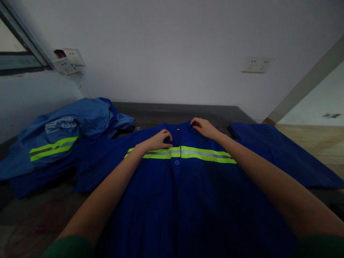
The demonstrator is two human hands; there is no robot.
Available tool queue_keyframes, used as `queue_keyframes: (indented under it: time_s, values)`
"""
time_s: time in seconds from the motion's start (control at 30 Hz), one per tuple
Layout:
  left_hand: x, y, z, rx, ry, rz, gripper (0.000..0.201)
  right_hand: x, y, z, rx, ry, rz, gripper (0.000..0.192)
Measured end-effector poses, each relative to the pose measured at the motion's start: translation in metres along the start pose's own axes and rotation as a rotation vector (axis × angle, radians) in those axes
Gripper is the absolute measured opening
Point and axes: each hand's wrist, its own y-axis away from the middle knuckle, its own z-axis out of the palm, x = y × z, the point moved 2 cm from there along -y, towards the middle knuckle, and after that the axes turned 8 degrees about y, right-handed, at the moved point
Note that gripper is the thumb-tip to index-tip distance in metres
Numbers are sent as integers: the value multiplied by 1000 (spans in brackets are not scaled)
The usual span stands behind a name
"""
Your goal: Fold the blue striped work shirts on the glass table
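A dark blue work jacket [161,197] lies spread front side up, collar at the far end. Yellow-green and grey reflective bands cross its chest, with a button just below. My left hand [159,140] rests over the chest by the front opening, its fingers bent and apart from the thumb, no cloth visible between them. At the right side of the collar, my right hand [204,128] has its fingers closed on the cloth edge. The jacket's lower part is in shadow, and my forearms cover parts of the sides.
A heap of blue clothes [88,114] with a reflective band lies at the left on the dark table [172,107]. The jacket's sleeve [285,154] stretches to the right. Behind stands a white wall [166,53] with sockets [256,64]; a window [16,46] is at upper left.
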Motion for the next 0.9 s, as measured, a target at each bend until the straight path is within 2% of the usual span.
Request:
queue_keyframes:
  time_s: [0.07, 0.13, 0.2, 0.27, 0.37, 0.5, 0.63, 0.8, 0.9]
  values:
    - [0, 2, 3, -96, -37, 2, 20, -5, 4, 13, -86, 74, -53, 31]
    - [2, 2, 2, -69, -80, 18, 27, -11, 7, 20, -118, 142, -90, 37]
    - [6, 2, 1, -26, -113, 39, 39, -17, 7, 22, -89, 194, -102, 38]
    - [11, 2, 2, -45, -125, 59, 45, -24, 5, 25, -78, 225, -114, 37]
    - [13, 1, 8, -93, -144, 53, 44, -33, 0, 34, -125, 277, -116, 39]
    - [6, 0, 18, -44, -228, 0, 34, -33, -6, 43, -154, 308, -84, 31]
    - [-3, -5, 23, 83, -202, -57, 18, -17, -8, 20, -73, 84, -103, 19]
    - [-10, -13, 24, 298, 73, -98, 10, -1, -4, -25, -24, -316, -53, 18]
    - [-11, -14, 26, 380, 164, -122, 11, -4, -1, -40, 13, -444, -45, 17]
